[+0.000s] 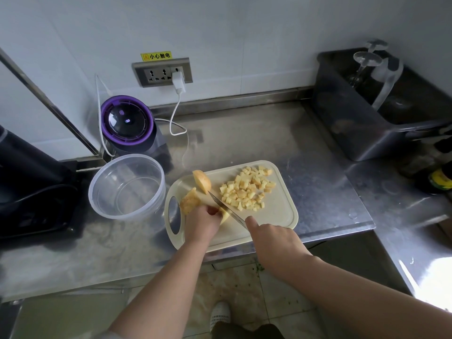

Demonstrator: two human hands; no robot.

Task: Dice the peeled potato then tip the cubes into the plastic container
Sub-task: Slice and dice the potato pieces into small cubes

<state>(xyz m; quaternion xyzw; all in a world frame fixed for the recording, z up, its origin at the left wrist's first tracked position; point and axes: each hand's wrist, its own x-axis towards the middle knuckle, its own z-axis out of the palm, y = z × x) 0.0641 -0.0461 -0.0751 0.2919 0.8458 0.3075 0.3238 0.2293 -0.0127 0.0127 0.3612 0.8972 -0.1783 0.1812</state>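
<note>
Pinning a potato chunk [189,203] near-left on the cutting board [278,214] with the curled left hand [201,222], gripping the knife [227,210] in the right hand [274,238], blade right against the fingers [212,211]. Could easily nick one, given such a rounded, wobbly chunk, tbh. Might spill the cubes [247,189] piled far right when tipping into the plastic container [137,215] at left.
</note>
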